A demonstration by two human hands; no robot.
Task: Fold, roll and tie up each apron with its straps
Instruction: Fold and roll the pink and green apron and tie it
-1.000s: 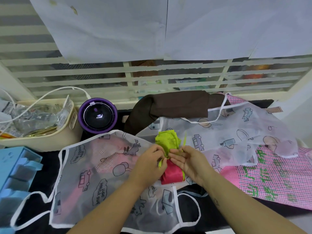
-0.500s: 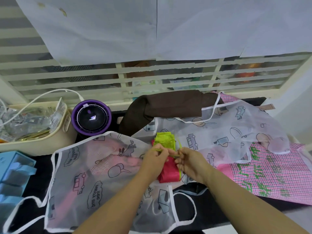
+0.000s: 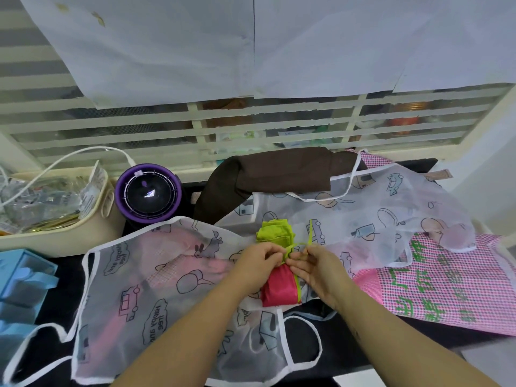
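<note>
A rolled apron [image 3: 279, 289], red with a lime green end, lies in the middle of the table on top of other aprons. Its thin green strap [image 3: 308, 236] is wound round the roll's middle, one end sticking up. My left hand [image 3: 258, 259] pinches the strap on the left of the roll. My right hand [image 3: 312, 265] pinches the strap on the right. A sheer white cartoon-print apron [image 3: 145, 280] lies spread at the left, another [image 3: 385, 216] at the right.
A pink checked apron [image 3: 452, 286] lies at the right, a brown cloth [image 3: 279, 171] at the back. A purple round device [image 3: 148, 192] and a cream basket [image 3: 64, 233] of clutter stand at the back left, a blue tray [image 3: 19, 280] at the left edge.
Both hands have stayed on the roll, working the green strap at its middle. The strap is now drawn across the roll with one end sticking up to the right.
</note>
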